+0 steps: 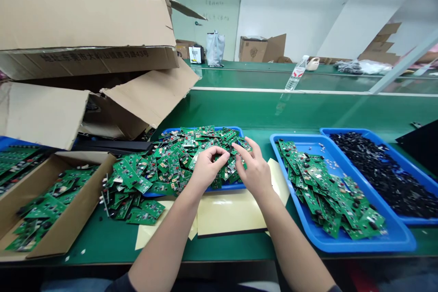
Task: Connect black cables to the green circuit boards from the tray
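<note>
My left hand [208,166] is over the heap of green circuit boards [171,164], its thumb and index finger curled into a pinch. Whatever lies between those fingertips, if anything, is too small to make out. Close by on the right, my right hand [256,173] has its fingers apart, with nothing visible in them. Beneath both hands, the boards fill a blue tray [236,186] and spill over its left side onto the green table. Yellowish sheets [232,214] lie flat under my wrists.
To the right, a blue tray [369,246] holds more boards and small loose parts; beyond it a tray [362,132] contains black pieces [386,173]. Boards fill a cardboard box [78,210] at left, below large cartons [85,18]. A water bottle [297,73] stands at the back.
</note>
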Demonstrator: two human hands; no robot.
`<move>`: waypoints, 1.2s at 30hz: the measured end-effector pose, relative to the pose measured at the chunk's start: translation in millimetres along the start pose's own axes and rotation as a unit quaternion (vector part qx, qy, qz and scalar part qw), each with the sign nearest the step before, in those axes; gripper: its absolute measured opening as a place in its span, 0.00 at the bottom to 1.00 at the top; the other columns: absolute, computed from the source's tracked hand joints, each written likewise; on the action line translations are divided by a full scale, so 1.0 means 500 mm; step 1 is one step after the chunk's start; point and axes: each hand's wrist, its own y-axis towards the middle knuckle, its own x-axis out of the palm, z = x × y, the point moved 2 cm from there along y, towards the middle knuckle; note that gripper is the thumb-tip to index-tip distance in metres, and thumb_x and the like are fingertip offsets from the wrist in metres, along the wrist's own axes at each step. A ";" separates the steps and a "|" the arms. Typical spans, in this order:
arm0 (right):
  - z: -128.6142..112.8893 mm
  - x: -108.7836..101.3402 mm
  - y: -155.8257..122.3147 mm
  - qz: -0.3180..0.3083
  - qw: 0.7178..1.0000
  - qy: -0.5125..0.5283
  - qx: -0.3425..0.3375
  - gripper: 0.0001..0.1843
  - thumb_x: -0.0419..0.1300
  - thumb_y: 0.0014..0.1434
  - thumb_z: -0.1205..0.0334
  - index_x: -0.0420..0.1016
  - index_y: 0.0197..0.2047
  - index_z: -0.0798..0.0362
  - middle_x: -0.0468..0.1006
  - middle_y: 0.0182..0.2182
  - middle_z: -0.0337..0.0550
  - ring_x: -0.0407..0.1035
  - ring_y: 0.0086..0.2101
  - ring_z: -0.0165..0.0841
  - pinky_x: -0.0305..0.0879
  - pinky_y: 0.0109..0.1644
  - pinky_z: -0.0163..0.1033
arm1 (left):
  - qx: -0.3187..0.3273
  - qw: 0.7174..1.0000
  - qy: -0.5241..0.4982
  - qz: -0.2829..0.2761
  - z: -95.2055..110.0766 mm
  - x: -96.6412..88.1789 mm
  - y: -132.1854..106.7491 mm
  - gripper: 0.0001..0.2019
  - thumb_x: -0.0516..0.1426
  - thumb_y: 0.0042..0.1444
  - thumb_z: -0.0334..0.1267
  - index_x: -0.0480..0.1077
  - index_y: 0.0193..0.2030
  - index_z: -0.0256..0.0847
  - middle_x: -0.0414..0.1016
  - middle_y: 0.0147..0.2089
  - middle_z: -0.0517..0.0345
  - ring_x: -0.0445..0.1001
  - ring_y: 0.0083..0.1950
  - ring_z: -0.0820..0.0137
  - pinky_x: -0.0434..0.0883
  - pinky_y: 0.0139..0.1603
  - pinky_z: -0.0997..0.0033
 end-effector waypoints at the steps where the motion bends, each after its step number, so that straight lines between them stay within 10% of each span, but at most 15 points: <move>1: 0.000 -0.001 0.000 0.006 1.000 0.003 0.003 0.17 0.50 0.61 0.66 0.74 0.50 0.50 0.66 0.55 0.55 0.72 0.34 0.34 0.73 0.34 0.39 | -0.003 1.000 -0.002 -0.003 0.001 0.001 -0.001 0.09 0.57 0.48 0.41 0.69 0.26 0.37 0.68 0.27 0.59 0.63 0.29 0.73 0.61 0.29 0.74; 9: 0.031 0.000 0.006 0.005 0.994 0.076 0.074 0.21 0.54 0.59 0.61 0.67 0.56 0.53 0.66 0.54 0.60 0.73 0.39 0.42 0.72 0.39 0.48 | -0.028 0.999 -0.026 -0.013 0.002 0.001 -0.002 0.08 0.58 0.47 0.41 0.69 0.25 0.37 0.66 0.25 0.62 0.61 0.27 0.75 0.60 0.29 0.74; 17: 0.013 0.000 0.011 -0.037 0.906 0.391 0.156 0.08 0.58 0.55 0.58 0.74 0.32 0.52 0.77 0.34 0.46 0.73 0.33 0.34 0.72 0.33 0.38 | -0.015 0.999 -0.028 -0.017 -0.007 0.007 0.000 0.08 0.58 0.49 0.39 0.73 0.32 0.36 0.73 0.33 0.56 0.69 0.34 0.70 0.66 0.37 0.71; 36: 0.008 0.024 -0.002 0.033 0.917 0.370 0.148 0.06 0.53 0.59 0.59 0.67 0.33 0.51 0.74 0.36 0.47 0.69 0.39 0.36 0.70 0.42 0.42 | -0.023 0.998 -0.014 -0.051 -0.006 0.021 -0.007 0.10 0.54 0.51 0.35 0.73 0.39 0.38 0.60 0.19 0.66 0.54 0.19 0.77 0.54 0.21 0.76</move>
